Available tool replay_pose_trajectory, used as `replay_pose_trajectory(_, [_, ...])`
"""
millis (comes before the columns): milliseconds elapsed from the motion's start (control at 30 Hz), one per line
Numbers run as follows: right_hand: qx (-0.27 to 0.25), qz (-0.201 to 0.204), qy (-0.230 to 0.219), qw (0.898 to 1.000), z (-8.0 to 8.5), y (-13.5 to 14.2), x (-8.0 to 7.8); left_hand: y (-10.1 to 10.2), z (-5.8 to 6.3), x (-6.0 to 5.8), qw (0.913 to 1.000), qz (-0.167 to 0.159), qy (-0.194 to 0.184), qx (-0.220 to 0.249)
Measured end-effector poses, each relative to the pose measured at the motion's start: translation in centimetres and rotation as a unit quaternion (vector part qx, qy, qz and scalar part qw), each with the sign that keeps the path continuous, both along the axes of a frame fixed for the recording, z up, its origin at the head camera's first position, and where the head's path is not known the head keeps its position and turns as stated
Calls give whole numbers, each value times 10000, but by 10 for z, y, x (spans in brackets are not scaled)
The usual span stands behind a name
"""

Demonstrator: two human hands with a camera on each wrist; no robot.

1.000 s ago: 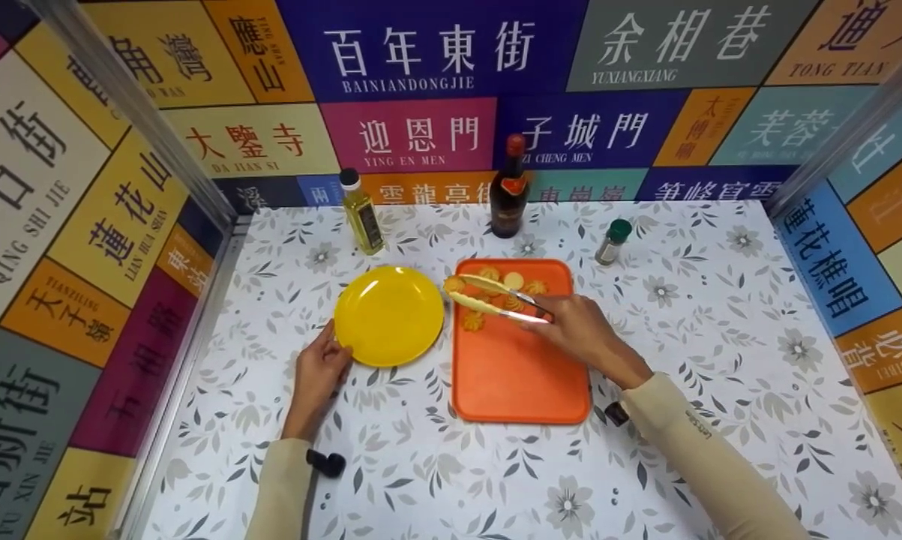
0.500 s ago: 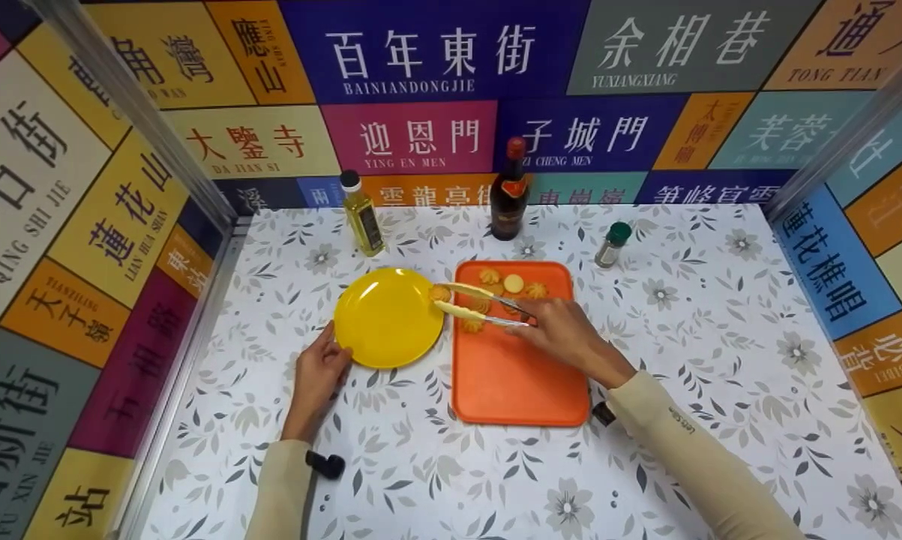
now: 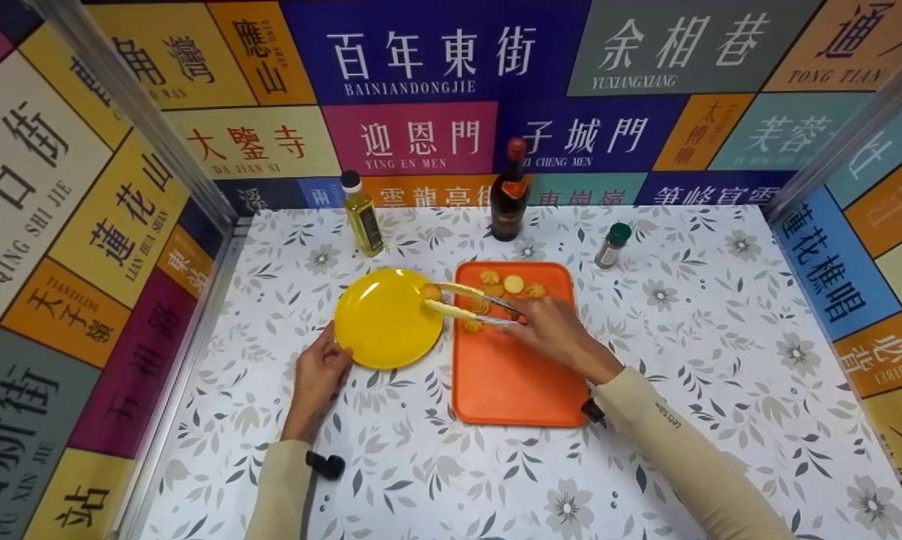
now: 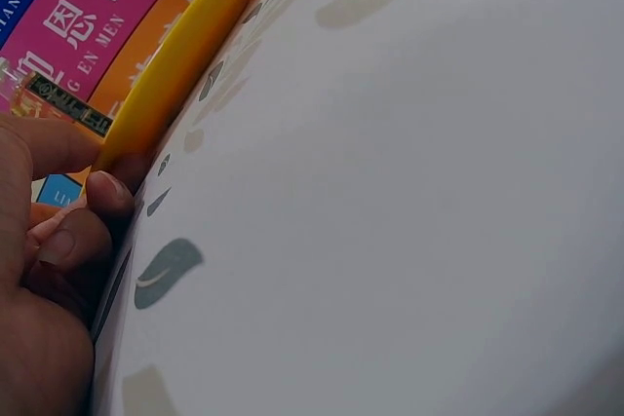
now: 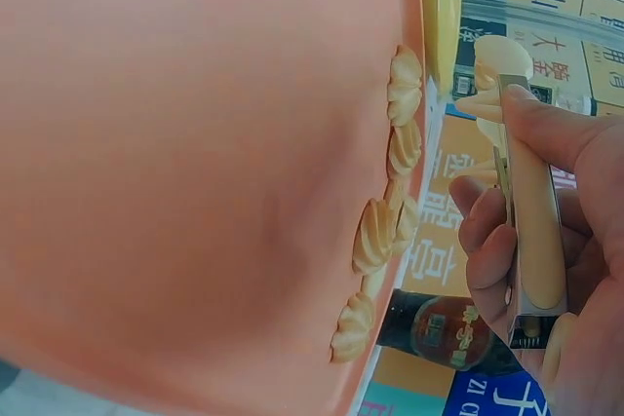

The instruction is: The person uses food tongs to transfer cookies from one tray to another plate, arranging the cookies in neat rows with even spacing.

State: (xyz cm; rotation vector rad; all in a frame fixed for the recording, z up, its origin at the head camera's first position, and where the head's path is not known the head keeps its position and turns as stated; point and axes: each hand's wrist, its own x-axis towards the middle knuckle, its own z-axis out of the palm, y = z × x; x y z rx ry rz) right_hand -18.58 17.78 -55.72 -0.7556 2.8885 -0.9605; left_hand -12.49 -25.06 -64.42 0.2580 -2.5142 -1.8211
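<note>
Early in the tong work, by the look of it. Done: one held cookie [image 3: 430, 291] off the orange tray [image 3: 522, 375] and over the upper right of the yellow plate [image 3: 387, 326], left of mid-frame. Cannot tell whether in contact with the plate. Apparently left: release of that cookie, then the tray cookies [image 3: 471, 324], near mid-frame. Right hand [image 3: 552, 326], just right of centre: clamped round the tongs [image 3: 453, 310]. Left hand [image 3: 323, 364], lower left of centre: thumb and fingers pinching the plate rim. Count: one plate, one tray, one pair of tongs, one cookie in the tips, at least five on the tray, with overlaps hiding the exact number. Upper middle: two bottles, one oil bottle [image 3: 364, 221], one dark bottle [image 3: 507, 202]. Right of these: one green-capped jar [image 3: 609, 247].
</note>
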Motion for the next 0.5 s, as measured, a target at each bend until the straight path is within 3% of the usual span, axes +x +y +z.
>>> replay_pose_trajectory(267, [22, -11, -63, 10000, -1, -8, 1, 1, -1, -1, 10000, 44, -61, 48])
replay_pose_trajectory(500, [-12, 177, -4, 9998, -4, -15, 0, 0, -2, -1, 9999, 23, 122, 86])
